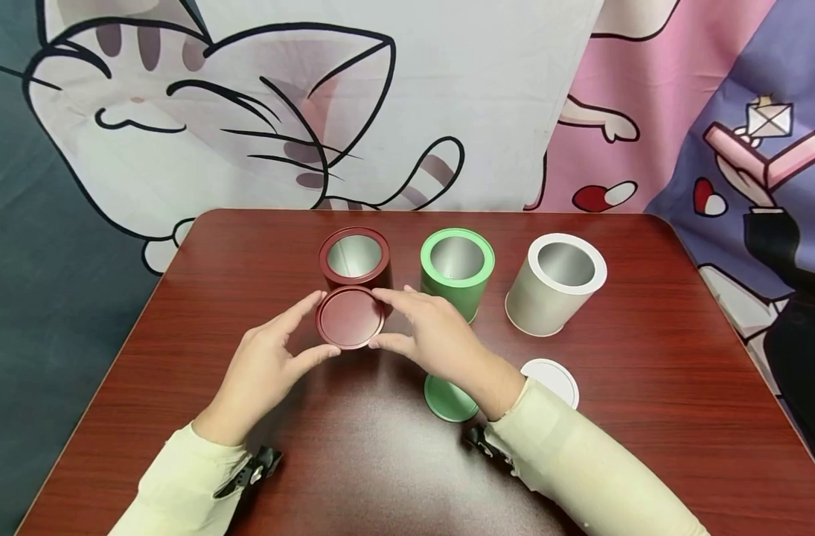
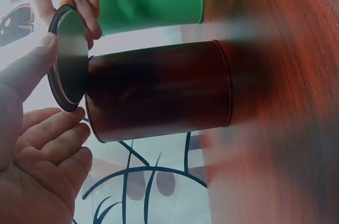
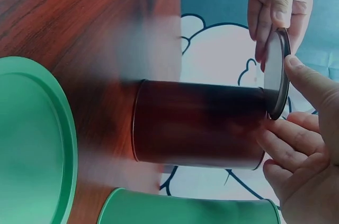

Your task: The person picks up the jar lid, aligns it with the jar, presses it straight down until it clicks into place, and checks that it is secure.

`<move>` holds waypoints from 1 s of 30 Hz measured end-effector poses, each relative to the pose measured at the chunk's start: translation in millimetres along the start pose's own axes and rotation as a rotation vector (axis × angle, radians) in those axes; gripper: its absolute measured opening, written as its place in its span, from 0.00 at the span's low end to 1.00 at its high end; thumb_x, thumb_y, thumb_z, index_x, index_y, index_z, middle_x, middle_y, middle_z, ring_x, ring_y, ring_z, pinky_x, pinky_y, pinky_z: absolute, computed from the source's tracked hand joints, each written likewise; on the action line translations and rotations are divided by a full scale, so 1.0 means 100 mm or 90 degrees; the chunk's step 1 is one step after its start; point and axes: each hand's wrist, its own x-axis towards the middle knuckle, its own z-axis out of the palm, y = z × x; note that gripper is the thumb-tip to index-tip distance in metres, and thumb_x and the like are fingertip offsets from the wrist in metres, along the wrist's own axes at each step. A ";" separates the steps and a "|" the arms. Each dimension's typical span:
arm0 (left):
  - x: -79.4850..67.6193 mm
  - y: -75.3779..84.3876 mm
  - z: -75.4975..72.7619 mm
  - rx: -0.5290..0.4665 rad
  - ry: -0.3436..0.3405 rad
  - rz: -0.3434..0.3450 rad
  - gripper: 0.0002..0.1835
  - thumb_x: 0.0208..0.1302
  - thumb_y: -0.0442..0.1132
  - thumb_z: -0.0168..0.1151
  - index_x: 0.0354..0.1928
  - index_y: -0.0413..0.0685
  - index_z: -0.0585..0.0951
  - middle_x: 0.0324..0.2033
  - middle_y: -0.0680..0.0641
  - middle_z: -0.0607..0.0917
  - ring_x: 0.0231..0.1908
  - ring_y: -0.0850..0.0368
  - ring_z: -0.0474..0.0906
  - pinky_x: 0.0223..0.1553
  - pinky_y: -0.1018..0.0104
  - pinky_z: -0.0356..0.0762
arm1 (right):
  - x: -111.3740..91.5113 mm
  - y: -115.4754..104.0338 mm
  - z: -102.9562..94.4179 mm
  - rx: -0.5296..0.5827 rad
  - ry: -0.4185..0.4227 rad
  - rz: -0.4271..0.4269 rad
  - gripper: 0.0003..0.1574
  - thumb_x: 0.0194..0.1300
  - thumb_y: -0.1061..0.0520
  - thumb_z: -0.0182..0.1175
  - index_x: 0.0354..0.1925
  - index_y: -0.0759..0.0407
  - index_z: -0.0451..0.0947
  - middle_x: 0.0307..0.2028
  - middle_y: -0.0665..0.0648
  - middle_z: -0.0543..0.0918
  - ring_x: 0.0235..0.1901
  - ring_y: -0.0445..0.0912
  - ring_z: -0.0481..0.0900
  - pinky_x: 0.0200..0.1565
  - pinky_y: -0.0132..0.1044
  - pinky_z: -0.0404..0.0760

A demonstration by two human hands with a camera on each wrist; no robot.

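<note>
Both hands hold a round dark red lid (image 1: 350,318) by its edge, one on each side. My left hand (image 1: 263,365) has thumb and fingertips at the lid's left edge, and my right hand (image 1: 440,335) pinches the right edge. Beyond the lid stands an upright red can (image 2: 159,91), its mouth uncovered in the head view. In the right wrist view the lid (image 3: 277,73) is tilted up right at the can's top rim, overlapping it there.
Right of the red can stand an uncovered green can (image 1: 454,294) and a wider white can (image 1: 541,305), also uncovered. A green lid (image 1: 447,398) and a white lid (image 1: 554,376) lie on the brown table (image 1: 367,476), partly behind the right forearm.
</note>
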 end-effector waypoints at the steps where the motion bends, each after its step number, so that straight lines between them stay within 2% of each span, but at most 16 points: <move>1: 0.00 0.00 0.00 -0.001 0.001 0.000 0.42 0.48 0.43 0.81 0.68 0.48 0.75 0.57 0.43 0.84 0.47 0.48 0.84 0.43 0.48 0.81 | 0.00 0.00 0.00 0.000 0.001 -0.003 0.40 0.57 0.47 0.75 0.65 0.55 0.77 0.56 0.56 0.84 0.62 0.61 0.76 0.64 0.47 0.74; 14: 0.07 0.03 -0.04 -0.011 0.015 0.001 0.42 0.48 0.42 0.81 0.68 0.47 0.75 0.57 0.43 0.83 0.49 0.47 0.84 0.47 0.47 0.81 | 0.04 -0.01 -0.05 -0.007 0.022 -0.019 0.40 0.57 0.46 0.74 0.65 0.55 0.76 0.54 0.56 0.85 0.61 0.62 0.77 0.65 0.47 0.73; 21: 0.11 0.02 -0.04 -0.003 0.021 0.011 0.42 0.48 0.42 0.81 0.68 0.46 0.75 0.57 0.42 0.84 0.52 0.46 0.83 0.49 0.46 0.81 | 0.08 -0.01 -0.07 -0.014 0.021 -0.023 0.40 0.58 0.47 0.75 0.66 0.54 0.76 0.53 0.53 0.86 0.61 0.54 0.79 0.67 0.43 0.71; 26: 0.15 -0.01 -0.04 -0.002 0.024 0.018 0.42 0.48 0.43 0.81 0.68 0.45 0.75 0.57 0.42 0.84 0.53 0.45 0.83 0.50 0.46 0.81 | 0.11 0.01 -0.07 -0.009 0.024 -0.025 0.39 0.59 0.47 0.74 0.65 0.55 0.76 0.54 0.53 0.85 0.61 0.54 0.78 0.68 0.43 0.69; 30: 0.19 -0.02 -0.04 -0.003 0.021 0.015 0.42 0.49 0.43 0.81 0.68 0.46 0.75 0.57 0.42 0.84 0.51 0.45 0.83 0.48 0.46 0.81 | 0.13 0.02 -0.07 -0.018 0.029 -0.037 0.39 0.59 0.47 0.74 0.65 0.57 0.76 0.54 0.53 0.85 0.57 0.49 0.80 0.62 0.41 0.75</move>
